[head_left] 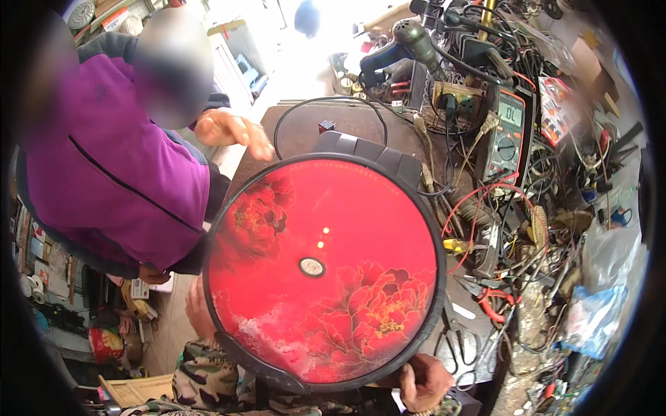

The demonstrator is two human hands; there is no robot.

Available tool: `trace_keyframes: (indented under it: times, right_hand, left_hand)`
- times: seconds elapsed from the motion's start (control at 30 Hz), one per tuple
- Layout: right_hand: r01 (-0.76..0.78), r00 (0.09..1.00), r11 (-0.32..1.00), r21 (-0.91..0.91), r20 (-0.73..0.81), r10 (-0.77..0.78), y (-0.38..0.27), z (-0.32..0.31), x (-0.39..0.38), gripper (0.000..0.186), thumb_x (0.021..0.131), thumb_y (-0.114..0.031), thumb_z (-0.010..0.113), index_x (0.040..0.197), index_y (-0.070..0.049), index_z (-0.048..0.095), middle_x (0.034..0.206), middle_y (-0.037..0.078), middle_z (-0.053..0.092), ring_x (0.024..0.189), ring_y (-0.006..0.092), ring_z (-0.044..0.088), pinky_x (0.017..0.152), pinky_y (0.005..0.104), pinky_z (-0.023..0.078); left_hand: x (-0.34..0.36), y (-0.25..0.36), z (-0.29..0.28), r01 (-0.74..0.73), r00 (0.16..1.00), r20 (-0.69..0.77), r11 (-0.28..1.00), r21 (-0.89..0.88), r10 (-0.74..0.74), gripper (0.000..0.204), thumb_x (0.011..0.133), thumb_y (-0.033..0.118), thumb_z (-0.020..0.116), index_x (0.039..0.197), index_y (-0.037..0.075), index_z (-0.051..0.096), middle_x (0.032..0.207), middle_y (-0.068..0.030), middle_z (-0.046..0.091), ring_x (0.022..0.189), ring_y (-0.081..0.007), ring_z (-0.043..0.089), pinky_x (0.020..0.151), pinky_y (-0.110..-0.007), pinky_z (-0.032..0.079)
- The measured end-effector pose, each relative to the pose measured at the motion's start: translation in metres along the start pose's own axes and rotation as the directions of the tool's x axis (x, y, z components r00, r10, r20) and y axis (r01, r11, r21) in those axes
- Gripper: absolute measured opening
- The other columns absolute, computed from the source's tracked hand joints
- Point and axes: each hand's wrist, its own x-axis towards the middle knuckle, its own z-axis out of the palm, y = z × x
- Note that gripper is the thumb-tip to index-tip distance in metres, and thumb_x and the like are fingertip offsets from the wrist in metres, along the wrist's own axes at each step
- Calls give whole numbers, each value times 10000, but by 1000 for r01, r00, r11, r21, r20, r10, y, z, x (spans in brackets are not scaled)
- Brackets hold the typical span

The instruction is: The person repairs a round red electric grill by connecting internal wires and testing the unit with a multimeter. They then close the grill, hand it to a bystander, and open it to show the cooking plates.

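A round appliance (277, 305), which looks like an electric baking pan, fills the middle. Its red face has a peony print, a small oval badge, two lit dots and a whitish worn patch low down; a black rim surrounds it. My left hand (199, 312) grips its left edge, with part of the fingers hidden behind the rim. Beside the lower right rim, my right hand (423, 383) has its fingers curled in; what they hold, if anything, is hidden. Another person's hand (236, 135) reaches out, fingers extended, near the upper left rim.
That person, in a purple jacket (118, 166), stands at left. Behind the appliance a black cable loops over the brown table (267, 132). On the right are a multimeter (508, 135), a heat gun (409, 48), red-handled pliers (494, 305), scissors (458, 343) and tangled wires.
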Motion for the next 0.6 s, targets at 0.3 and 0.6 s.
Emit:
trace_keyframes:
  times: [0.3,0.6]
  right_hand:
    - [146,989,989,0,27,-146,2,-9,2,197,887,-126,759,945,50,694,707,103,685,598,133,630,562,297,501]
    - [381,858,817,-433,-162,-486,23,8,21,154,877,-159,760,917,-26,693,766,143,695,693,336,703,624,456,540]
  left_hand:
    - [9,40,-47,-95,994,-63,987,-130,87,512,968,359,620,1371,45,578,1294,-212,596,1156,-443,566,973,-532,452]
    - [9,46,-57,-29,999,22,979,-203,35,500,966,374,651,1366,82,587,1289,-195,598,1207,-392,567,1003,-528,446]
